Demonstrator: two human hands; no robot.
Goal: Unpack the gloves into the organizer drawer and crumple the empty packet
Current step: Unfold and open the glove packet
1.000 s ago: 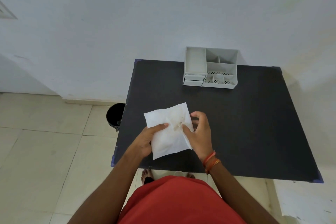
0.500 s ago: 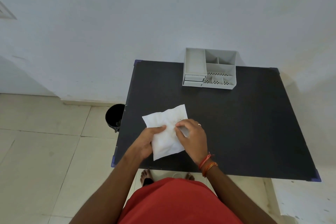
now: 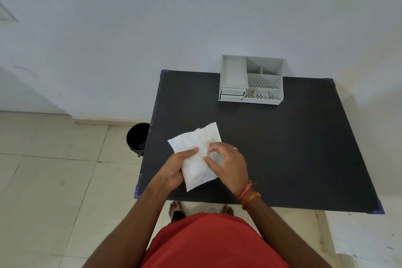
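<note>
- The white packet (image 3: 196, 154) is held just above the near left part of the black table (image 3: 282, 148).
- The left hand (image 3: 174, 169) grips its left edge, thumb on top.
- The right hand (image 3: 228, 165) pinches the middle of the packet with bent fingers.
- The grey organizer (image 3: 251, 80) sits at the far edge of the table, well apart, its drawers pushed in.
- A black bin (image 3: 137, 139) stands on the floor beside the table.

A black tabletop (image 3: 293, 148) is standing against a white wall. A grey organizer (image 3: 251, 81) is sitting directly on it at the far edge, near the middle, its two small drawers facing the near edge and closed.
</note>
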